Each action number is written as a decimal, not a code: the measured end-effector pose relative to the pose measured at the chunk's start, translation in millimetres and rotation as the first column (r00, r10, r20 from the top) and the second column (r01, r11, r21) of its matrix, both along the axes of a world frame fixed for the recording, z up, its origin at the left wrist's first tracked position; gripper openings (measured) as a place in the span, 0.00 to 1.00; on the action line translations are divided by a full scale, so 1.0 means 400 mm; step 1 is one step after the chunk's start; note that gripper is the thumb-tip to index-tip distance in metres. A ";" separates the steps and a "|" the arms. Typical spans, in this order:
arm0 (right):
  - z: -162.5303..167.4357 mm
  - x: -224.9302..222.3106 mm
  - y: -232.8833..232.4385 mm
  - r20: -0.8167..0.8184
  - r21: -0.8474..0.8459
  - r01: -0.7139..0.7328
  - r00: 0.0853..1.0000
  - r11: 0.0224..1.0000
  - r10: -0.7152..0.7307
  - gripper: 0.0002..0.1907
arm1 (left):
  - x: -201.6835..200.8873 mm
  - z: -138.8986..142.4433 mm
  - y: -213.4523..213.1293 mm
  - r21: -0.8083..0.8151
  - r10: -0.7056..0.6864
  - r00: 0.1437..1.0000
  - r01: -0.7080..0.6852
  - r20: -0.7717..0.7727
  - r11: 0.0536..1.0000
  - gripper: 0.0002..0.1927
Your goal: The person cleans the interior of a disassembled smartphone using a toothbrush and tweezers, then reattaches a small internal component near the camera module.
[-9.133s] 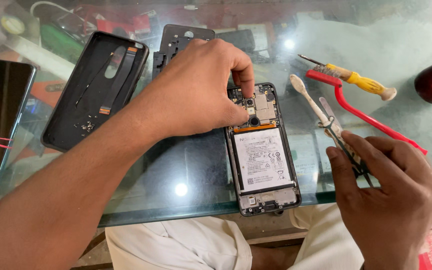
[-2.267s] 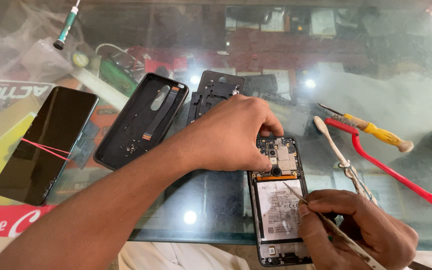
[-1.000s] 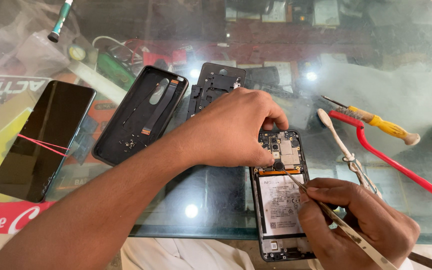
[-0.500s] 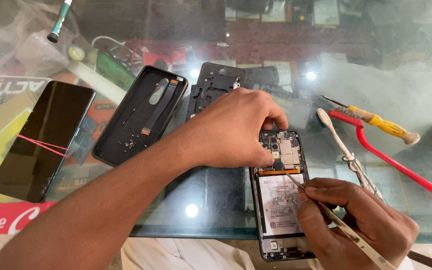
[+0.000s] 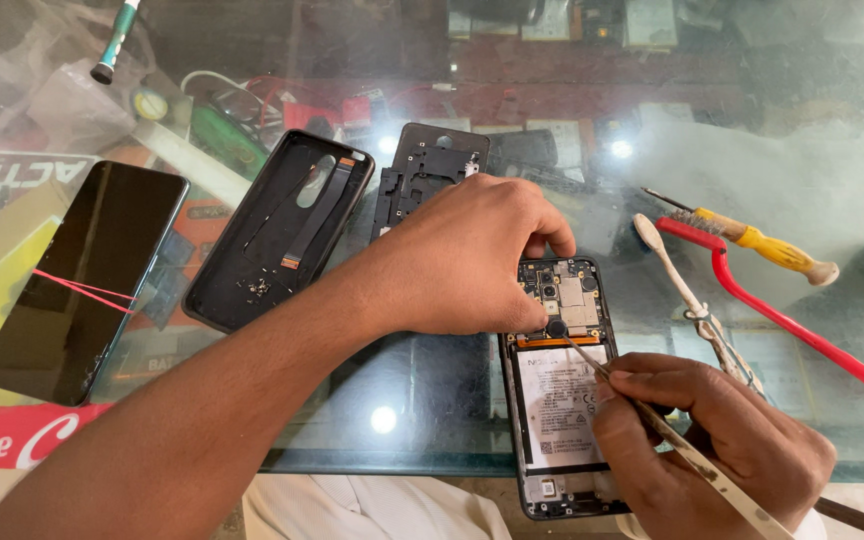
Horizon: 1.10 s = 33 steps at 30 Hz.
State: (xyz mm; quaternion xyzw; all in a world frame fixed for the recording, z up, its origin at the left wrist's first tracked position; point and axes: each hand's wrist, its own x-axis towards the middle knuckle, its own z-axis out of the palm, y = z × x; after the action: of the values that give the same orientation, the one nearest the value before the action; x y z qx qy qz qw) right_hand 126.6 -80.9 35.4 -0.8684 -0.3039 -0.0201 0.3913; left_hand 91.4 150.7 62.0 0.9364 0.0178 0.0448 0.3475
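- Tweezers (image 5: 652, 415) sit pinched in my right hand (image 5: 722, 455), fingers wrapped narrow around them, nearest the camera; the fine tip reaches up to the top edge of the battery (image 5: 559, 405), just under a round black part on the board.
- Opened phone (image 5: 562, 385) lies face down on the glass table (image 5: 832, 150), right at the near edge, its battery and circuit board (image 5: 567, 300) exposed.
- Left hand (image 5: 472, 260) crosses in from the left and rests over the phone's upper left corner, fingers curled and pressed on the frame beside the camera modules; I cannot tell whether they hold anything small.
- Risk as I judge it: a metal tip this close to the battery could puncture or short it if my hand slips, and prying hard could tear a connector.
- Phone overhanging near the table edge could slide off if my left hand lets up.
- Farther right lie a white brush (image 5: 687, 295), a red pry tool (image 5: 782, 320) and a yellow-handled screwdriver (image 5: 762, 245), well apart from my hands.
- Farther left lie a black back cover (image 5: 277, 235), an inner black frame (image 5: 422, 175) and a dark screen panel (image 5: 82, 280) with a red band across it.
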 end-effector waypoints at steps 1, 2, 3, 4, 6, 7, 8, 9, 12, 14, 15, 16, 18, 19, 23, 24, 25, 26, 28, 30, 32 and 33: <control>0.000 0.000 0.000 0.011 0.011 -0.009 1.000 1.000 0.009 0.07 | 0.001 0.001 0.000 -0.001 0.008 1.000 -0.008 -0.019 1.000 0.25; 0.000 0.000 0.000 0.022 0.023 -0.018 1.000 1.000 0.017 0.07 | 0.002 0.003 -0.001 0.000 0.016 0.999 -0.016 -0.039 1.000 0.25; 0.000 0.000 0.000 0.034 0.035 -0.025 0.999 0.999 0.024 0.06 | 0.003 0.005 -0.002 -0.001 0.017 0.999 -0.017 -0.042 1.000 0.25; -0.001 0.000 0.000 0.040 0.030 -0.026 0.999 0.999 0.024 0.06 | 0.003 0.008 -0.003 -0.003 0.017 0.999 -0.017 -0.046 1.000 0.25; -0.001 0.001 0.000 0.051 0.016 -0.028 0.998 0.999 0.027 0.06 | 0.000 0.014 -0.006 -0.003 0.019 0.999 -0.019 -0.048 1.000 0.25; -0.001 0.001 0.000 0.039 0.010 -0.022 0.999 1.000 0.022 0.06 | -0.001 0.019 -0.008 -0.002 0.019 0.999 -0.019 -0.045 1.000 0.24; -0.002 0.001 -0.001 0.028 0.005 -0.016 0.999 1.000 0.016 0.06 | -0.001 0.024 -0.010 -0.001 0.018 0.999 -0.018 -0.040 1.000 0.24; -0.002 0.002 -0.001 0.017 0.002 -0.011 1.000 1.000 0.011 0.07 | 0.001 0.029 -0.012 0.011 0.036 0.993 -0.035 -0.115 0.999 0.24; -0.003 0.003 -0.002 0.021 0.010 -0.023 1.000 1.000 0.022 0.07 | 0.000 0.034 -0.014 0.020 0.041 0.981 -0.038 -0.191 0.999 0.21; -0.005 0.003 -0.002 0.045 0.022 -0.038 0.998 0.999 0.037 0.07 | -0.009 0.027 -0.010 -0.005 -0.027 0.999 0.026 -0.046 1.000 0.16; -0.006 0.003 -0.003 0.056 0.027 -0.044 0.998 0.999 0.043 0.06 | -0.012 0.023 -0.008 -0.001 -0.041 0.999 0.041 -0.034 0.999 0.14; -0.007 0.004 -0.004 0.046 0.031 -0.036 0.998 0.999 0.035 0.07 | -0.012 0.020 -0.008 0.002 -0.057 0.998 0.057 -0.023 0.998 0.11; -0.010 0.005 -0.005 0.029 0.037 -0.020 0.999 0.999 0.019 0.08 | -0.011 0.019 -0.010 -0.002 -0.065 0.997 0.065 -0.050 0.998 0.10; -0.010 0.005 -0.006 0.033 0.034 -0.021 0.999 0.999 0.020 0.08 | -0.011 0.019 -0.011 -0.006 -0.057 0.994 0.057 -0.088 0.998 0.10; -0.010 0.007 -0.009 0.027 0.030 -0.017 1.000 0.999 0.017 0.09 | -0.019 0.023 -0.016 -0.003 -0.071 0.996 0.071 -0.057 0.997 0.10; -0.010 0.007 -0.010 0.021 0.030 -0.015 1.000 0.999 0.015 0.09 | -0.019 0.024 -0.017 -0.006 -0.068 0.995 0.067 -0.074 0.998 0.10; -0.010 0.007 -0.010 0.015 0.038 -0.012 1.000 0.999 0.012 0.09 | -0.018 0.025 -0.019 -0.008 -0.062 0.994 0.062 -0.090 0.998 0.10; -0.010 0.007 -0.011 0.009 0.046 -0.010 1.000 0.999 0.010 0.08 | -0.017 0.026 -0.020 -0.010 -0.056 0.993 0.055 -0.107 0.998 0.10; -0.012 0.007 -0.011 0.004 0.056 -0.008 1.000 0.998 0.008 0.08 | -0.017 0.027 -0.021 -0.002 -0.049 0.993 0.049 -0.109 0.999 0.09; -0.014 0.007 -0.013 0.004 0.062 -0.008 1.000 0.998 0.008 0.08 | -0.018 0.027 -0.022 0.003 -0.047 0.993 0.047 -0.104 0.999 0.09; -0.017 0.008 -0.014 0.001 0.050 -0.002 1.000 0.999 0.002 0.08 | -0.016 0.028 -0.024 0.005 -0.046 0.994 0.047 -0.096 0.999 0.09; -0.018 0.008 -0.015 -0.001 0.044 0.001 1.000 0.999 -0.001 0.08 | -0.015 0.029 -0.026 0.017 -0.041 0.992 0.043 -0.119 0.999 0.09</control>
State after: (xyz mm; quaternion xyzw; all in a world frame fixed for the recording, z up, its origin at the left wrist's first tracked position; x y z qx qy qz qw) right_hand 129.6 -87.0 28.1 -0.8598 -0.3026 -0.0268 0.4105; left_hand 85.4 140.3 73.8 0.9410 0.0182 -0.0178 0.3375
